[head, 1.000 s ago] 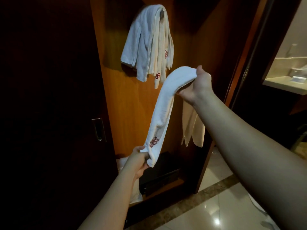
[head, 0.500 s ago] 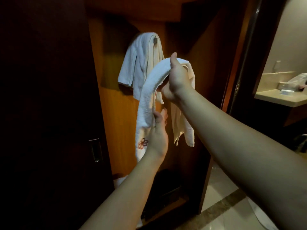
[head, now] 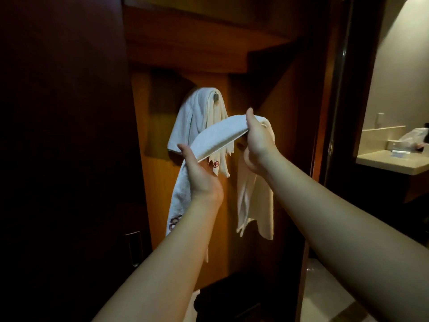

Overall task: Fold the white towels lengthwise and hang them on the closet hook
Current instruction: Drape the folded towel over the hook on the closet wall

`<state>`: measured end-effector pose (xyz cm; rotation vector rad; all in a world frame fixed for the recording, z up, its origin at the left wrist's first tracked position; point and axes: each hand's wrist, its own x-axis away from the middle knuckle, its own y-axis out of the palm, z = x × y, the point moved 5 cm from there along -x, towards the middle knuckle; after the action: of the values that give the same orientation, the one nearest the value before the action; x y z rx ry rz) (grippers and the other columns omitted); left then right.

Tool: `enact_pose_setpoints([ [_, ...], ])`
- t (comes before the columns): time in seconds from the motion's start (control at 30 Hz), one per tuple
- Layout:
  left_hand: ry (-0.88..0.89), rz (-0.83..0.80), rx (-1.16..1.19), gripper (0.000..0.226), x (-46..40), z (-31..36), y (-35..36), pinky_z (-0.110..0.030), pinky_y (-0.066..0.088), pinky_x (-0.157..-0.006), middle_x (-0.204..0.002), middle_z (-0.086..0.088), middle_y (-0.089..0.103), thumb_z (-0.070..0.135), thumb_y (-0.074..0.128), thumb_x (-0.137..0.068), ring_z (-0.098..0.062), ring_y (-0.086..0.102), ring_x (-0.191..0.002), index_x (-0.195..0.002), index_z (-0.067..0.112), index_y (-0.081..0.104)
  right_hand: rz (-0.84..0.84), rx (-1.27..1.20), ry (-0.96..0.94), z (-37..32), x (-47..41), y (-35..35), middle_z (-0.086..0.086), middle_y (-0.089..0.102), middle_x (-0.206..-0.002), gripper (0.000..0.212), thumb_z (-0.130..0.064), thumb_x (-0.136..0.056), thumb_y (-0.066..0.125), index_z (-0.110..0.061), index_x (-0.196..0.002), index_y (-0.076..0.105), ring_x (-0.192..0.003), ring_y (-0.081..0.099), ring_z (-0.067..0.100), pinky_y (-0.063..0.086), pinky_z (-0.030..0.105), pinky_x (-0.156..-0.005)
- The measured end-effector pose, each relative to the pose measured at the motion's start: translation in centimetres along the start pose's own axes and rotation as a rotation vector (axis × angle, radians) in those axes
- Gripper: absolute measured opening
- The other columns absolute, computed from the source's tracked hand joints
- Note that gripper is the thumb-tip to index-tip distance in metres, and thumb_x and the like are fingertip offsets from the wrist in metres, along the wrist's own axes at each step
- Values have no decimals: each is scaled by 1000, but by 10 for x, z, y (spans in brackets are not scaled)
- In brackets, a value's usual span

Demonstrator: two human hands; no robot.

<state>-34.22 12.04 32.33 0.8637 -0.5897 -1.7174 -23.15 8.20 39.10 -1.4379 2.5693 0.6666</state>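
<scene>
A folded white towel (head: 220, 133) stretches as a long band between my two hands, just below the closet hook (head: 216, 97). My right hand (head: 257, 140) grips its upper part, thumb on top, and one end hangs down behind that hand. My left hand (head: 199, 173) holds the lower part from beneath, and the other end, with a red embroidered flower, drops past my left wrist. Several white towels (head: 192, 112) hang over the hook on the wooden closet wall, partly hidden by the held towel.
A dark sliding closet door (head: 69, 159) with a recessed handle (head: 134, 248) stands at the left. A dark box (head: 232, 300) sits on the closet floor. At the right, a door frame (head: 336, 112) opens onto a bathroom counter (head: 394, 159). Pale tile floor (head: 329, 298) lies below right.
My left hand has risen from the towel's bottom end to just below the hook, and the towel has gone from hanging steeply to nearly level. The view has tilted upward.
</scene>
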Motion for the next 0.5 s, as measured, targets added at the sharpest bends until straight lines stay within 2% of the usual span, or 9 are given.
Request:
enact_pose_setpoints([
  [0.03, 6, 69, -12, 78, -3, 7, -3, -29, 50, -88, -133, -4, 63, 78, 47, -85, -20, 58, -123, -140, 23, 51, 25, 49, 7, 1, -4, -4, -5, 61, -111, 30, -58, -97, 51, -28, -94, 50, -119, 56, 16, 44, 37, -108],
  [0.07, 7, 125, -21, 65, -8, 13, -6, -22, 54, -74, -121, -6, 69, 69, 50, -89, -19, 66, -113, -131, 20, 57, 33, 114, -14, 1, -8, -7, -11, 61, -102, 28, -60, -97, 51, -33, -90, 49, -107, 60, 9, 48, 29, -98],
  [0.13, 19, 181, -17, 40, -18, 25, -5, -16, 54, -55, -99, -7, 75, 53, 53, -95, -14, 75, -87, -113, 18, 62, 73, 217, -96, -2, -13, -16, -19, 66, -81, 28, -61, -96, 50, -36, -84, 49, -81, 63, 0, 45, 17, -76],
  [0.17, 22, 199, -35, 32, -22, 31, -3, -16, 52, -49, -87, -5, 76, 48, 54, -96, -12, 75, -75, -106, 18, 63, 93, 226, -124, -3, -16, -20, -19, 68, -74, 27, -59, -97, 51, -35, -84, 50, -77, 65, -2, 45, 18, -76],
  [0.23, 38, 177, -100, 24, -33, 44, 4, -15, 50, -45, -76, -1, 76, 44, 54, -97, -10, 74, -69, -100, 21, 61, 128, 231, -135, -5, -24, -27, -15, 66, -86, 27, -57, -98, 49, -31, -92, 50, -88, 64, 3, 49, 31, -98],
  [0.3, 27, 123, -215, 25, -45, 52, 13, -17, 51, -51, -90, -2, 74, 46, 51, -98, -12, 73, -81, -101, 23, 60, 177, 221, -136, -7, -39, -36, -8, 56, -102, 27, -58, -99, 48, -32, -107, 45, -103, 56, 10, 43, 42, -111],
  [0.37, -1, 44, -349, 33, -61, 55, 21, -26, 51, -75, -114, -5, 69, 51, 48, -99, -16, 66, -106, -110, 22, 58, 202, 228, -140, -16, -50, -40, -2, 56, -110, 30, -57, -99, 49, -31, -113, 45, -109, 55, 15, 42, 44, -112],
  [0.43, -3, -28, -456, 48, -82, 58, 31, -37, 41, -100, -136, -9, 60, 58, 43, -99, -23, 54, -129, -127, 20, 54, 182, 242, -144, -25, -66, -40, 3, 57, -120, 35, -59, -98, 48, -28, -116, 49, -116, 56, 20, 41, 45, -113],
  [0.5, -6, -76, -529, 70, -102, 60, 42, -40, 30, -110, -148, -9, 51, 69, 37, -96, -23, 43, -140, -142, 18, 48, 166, 271, -166, -36, -84, -38, 3, 60, -119, 36, -64, -95, 49, -30, -107, 55, -114, 59, 19, 44, 45, -111],
])
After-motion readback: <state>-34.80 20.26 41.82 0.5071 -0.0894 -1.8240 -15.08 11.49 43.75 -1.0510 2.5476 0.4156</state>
